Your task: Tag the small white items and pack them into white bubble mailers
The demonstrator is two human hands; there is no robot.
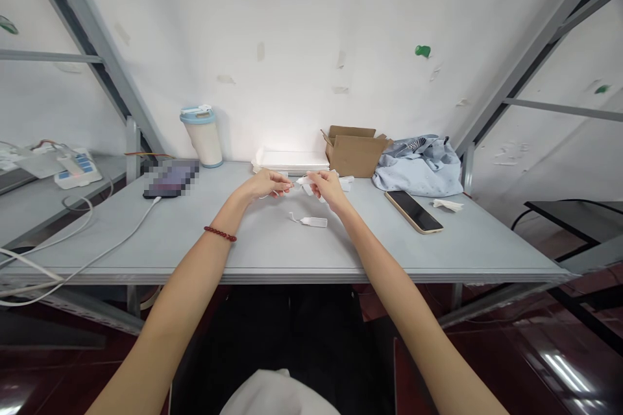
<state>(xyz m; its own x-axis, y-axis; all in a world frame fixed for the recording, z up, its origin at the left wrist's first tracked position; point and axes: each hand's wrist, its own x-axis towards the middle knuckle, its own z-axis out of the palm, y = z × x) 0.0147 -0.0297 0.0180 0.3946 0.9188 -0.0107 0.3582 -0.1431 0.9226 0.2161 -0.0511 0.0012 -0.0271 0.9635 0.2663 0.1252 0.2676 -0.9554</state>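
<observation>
Over the middle of the table (263, 240), my left hand (267, 183) is closed in a pinch, and a bit of thin white cord shows by its fingers. Close beside it, fingertips nearly meeting, my right hand (327, 188) is closed on a small white piece, partly hidden by the fingers. On the table in front of both hands lies a similar flat, narrow white piece (314, 222) with a short curled cord at its left end. More small white pieces (346, 182) lie behind my right hand, partly covered by it.
A white tray-like stack (292, 161) and an open cardboard box (355, 152) stand at the back. Right of them are a light blue cloth (419, 165), a phone (413, 211) and crumpled tissue (448, 205). Leftward are a lidded cup (204, 137), another phone (171, 179) and a charging cable (121, 240).
</observation>
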